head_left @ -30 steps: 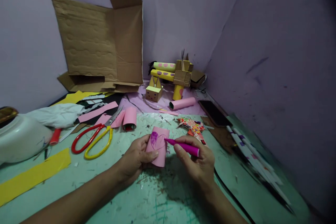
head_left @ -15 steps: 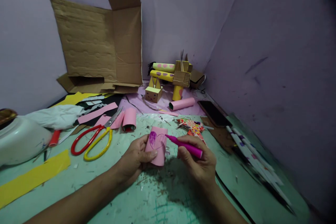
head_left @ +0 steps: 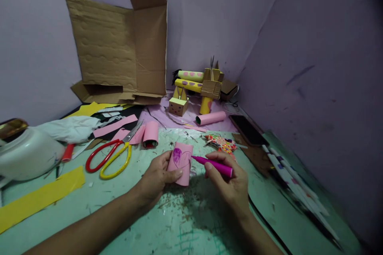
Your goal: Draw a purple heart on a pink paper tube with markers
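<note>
Between the thumb and fingers of my left hand [head_left: 160, 173] is a pink paper tube [head_left: 183, 173], held upright and a little tilted. A purple heart is drawn on its front; the left half is coloured in, while the right half is mostly outline. My right hand [head_left: 230, 181] grips a magenta marker [head_left: 217, 166], its tip at the right edge of the heart. Whether the tip touches the paper I cannot tell. Scissors [head_left: 115, 151] with one red and one yellow handle lie left of my left hand. Behind it stands another pink tube [head_left: 151, 134].
A flattened cardboard box [head_left: 119, 48] leans on the back wall. Near it stand a small cardboard animal head [head_left: 178, 106] and yellow spotted tubes [head_left: 188, 84]. A phone [head_left: 249, 130] and several white markers [head_left: 296, 181] lie at right, a white pot [head_left: 32, 153] and yellow strip [head_left: 44, 199] at left.
The view has shifted slightly, so everything sits a little further right. Both hands keep their grips; the marker tip stays by the heart's right edge.
</note>
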`<action>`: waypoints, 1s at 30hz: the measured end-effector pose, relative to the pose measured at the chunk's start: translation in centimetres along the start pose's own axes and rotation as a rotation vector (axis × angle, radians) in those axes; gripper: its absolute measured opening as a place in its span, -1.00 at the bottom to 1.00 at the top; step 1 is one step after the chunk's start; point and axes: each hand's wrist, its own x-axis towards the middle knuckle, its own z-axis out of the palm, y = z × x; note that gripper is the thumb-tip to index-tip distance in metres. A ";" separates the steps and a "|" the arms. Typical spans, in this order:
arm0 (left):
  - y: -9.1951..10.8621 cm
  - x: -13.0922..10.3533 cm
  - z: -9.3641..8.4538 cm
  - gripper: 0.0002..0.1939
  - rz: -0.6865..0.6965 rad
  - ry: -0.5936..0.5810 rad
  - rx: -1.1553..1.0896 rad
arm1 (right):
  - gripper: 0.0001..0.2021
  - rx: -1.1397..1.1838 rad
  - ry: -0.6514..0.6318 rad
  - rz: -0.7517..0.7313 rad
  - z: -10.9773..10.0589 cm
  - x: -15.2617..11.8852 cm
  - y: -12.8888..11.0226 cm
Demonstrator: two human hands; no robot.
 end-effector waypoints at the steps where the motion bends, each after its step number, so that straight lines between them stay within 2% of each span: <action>1: 0.0 0.0 0.0 -0.43 -0.001 0.001 0.002 | -0.92 -0.018 -0.008 -0.019 0.0 0.0 0.0; 9: 0.0 0.1 -0.1 -0.41 -0.004 -0.006 0.004 | -0.88 -0.104 -0.133 -0.229 0.1 -0.3 0.0; 15: -0.1 0.2 -0.2 -0.40 0.015 -0.001 0.011 | -0.89 -0.115 -0.223 -0.295 0.0 -0.3 -0.1; 21: -0.1 0.1 -0.2 -0.44 -0.003 -0.023 0.017 | -0.88 -0.126 -0.140 -0.259 0.0 -0.3 -0.1; 24: -0.1 0.1 -0.2 -0.46 0.011 -0.023 0.026 | -0.89 -0.116 -0.196 -0.289 0.0 -0.3 -0.1; 26: -0.2 0.1 -0.2 -0.47 0.036 -0.036 0.043 | -0.89 -0.110 -0.223 -0.303 0.0 -0.4 -0.1; 30: -0.3 0.1 -0.3 -0.50 0.123 -0.037 0.121 | -0.88 -0.115 -0.159 -0.304 0.1 -0.5 0.0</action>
